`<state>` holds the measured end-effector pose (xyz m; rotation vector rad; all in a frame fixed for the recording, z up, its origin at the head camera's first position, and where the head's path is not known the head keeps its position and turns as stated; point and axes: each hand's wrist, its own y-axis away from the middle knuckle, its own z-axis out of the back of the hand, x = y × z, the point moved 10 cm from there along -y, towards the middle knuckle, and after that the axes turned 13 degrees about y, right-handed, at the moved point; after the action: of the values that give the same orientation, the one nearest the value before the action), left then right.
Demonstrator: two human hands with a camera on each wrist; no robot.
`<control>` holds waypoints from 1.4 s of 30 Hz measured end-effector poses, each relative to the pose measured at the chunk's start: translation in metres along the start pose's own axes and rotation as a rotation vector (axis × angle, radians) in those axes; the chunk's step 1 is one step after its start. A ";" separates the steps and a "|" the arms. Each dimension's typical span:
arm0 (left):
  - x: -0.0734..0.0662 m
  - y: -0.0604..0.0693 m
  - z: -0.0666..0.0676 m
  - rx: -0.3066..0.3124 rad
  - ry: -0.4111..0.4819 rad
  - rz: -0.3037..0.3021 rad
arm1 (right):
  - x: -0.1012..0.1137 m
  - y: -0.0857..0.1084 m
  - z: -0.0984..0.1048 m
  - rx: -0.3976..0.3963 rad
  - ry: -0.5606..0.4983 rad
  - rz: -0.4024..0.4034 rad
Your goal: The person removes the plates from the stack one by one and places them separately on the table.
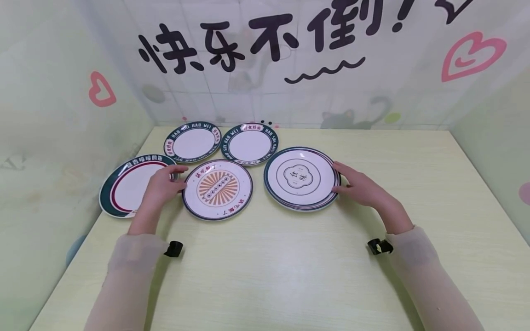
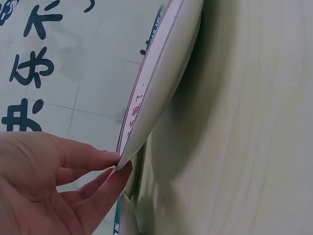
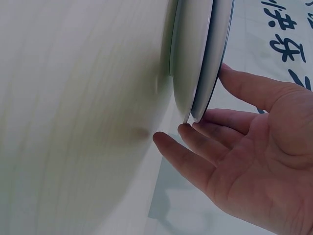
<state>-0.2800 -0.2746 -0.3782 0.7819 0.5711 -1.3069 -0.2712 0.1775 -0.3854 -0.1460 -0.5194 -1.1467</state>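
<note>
Plates lie on a pale surface (image 1: 269,276). Furthest left, a dark-green-and-red plate (image 1: 130,191) sits partly hidden by the person's left hand (image 1: 162,184); behind stands a green-lettered plate (image 1: 193,142). Next is the sunburst plate (image 1: 217,189), its left rim pinched in the left grip, with a matching green-lettered twin (image 1: 250,144) behind it. Further right comes a plate stack (image 1: 304,179) with a flower-shaped emblem, held at its right rim by the right hand (image 1: 360,186), that grip spread wider, thumb at the upper rim and fingertips along the edge. On the left, the sunburst plate could tip or swing if raised, since only one edge is held, and its crowded neighbours could be knocked. On the right, the upper plate might slide over the lower, because fingertips alone seem to steady two loose rims. The head view gives the whole layout but makes the stack look almost like one plate. The left wrist view adds the sunburst plate's underside and the shadow beneath its rim (whether its base touches the surface, I cannot tell). The right wrist view separates the lower plate (image 3: 192,58) from the upper plate (image 3: 217,54) and shows one fingertip reaching below the rims.
</note>
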 end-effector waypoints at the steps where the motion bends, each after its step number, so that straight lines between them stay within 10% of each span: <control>1: 0.001 -0.001 0.000 -0.009 -0.012 0.007 | 0.000 0.000 0.000 0.000 -0.001 0.000; 16: -0.006 0.000 0.006 -0.147 -0.033 -0.034 | 0.000 0.001 0.001 -0.001 -0.001 -0.007; 42: -0.025 0.002 -0.017 -0.097 0.145 -0.025 | -0.002 -0.001 -0.001 0.000 0.003 -0.014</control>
<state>-0.2811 -0.2458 -0.3698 0.7961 0.7569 -1.2424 -0.2722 0.1789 -0.3874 -0.1404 -0.5183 -1.1600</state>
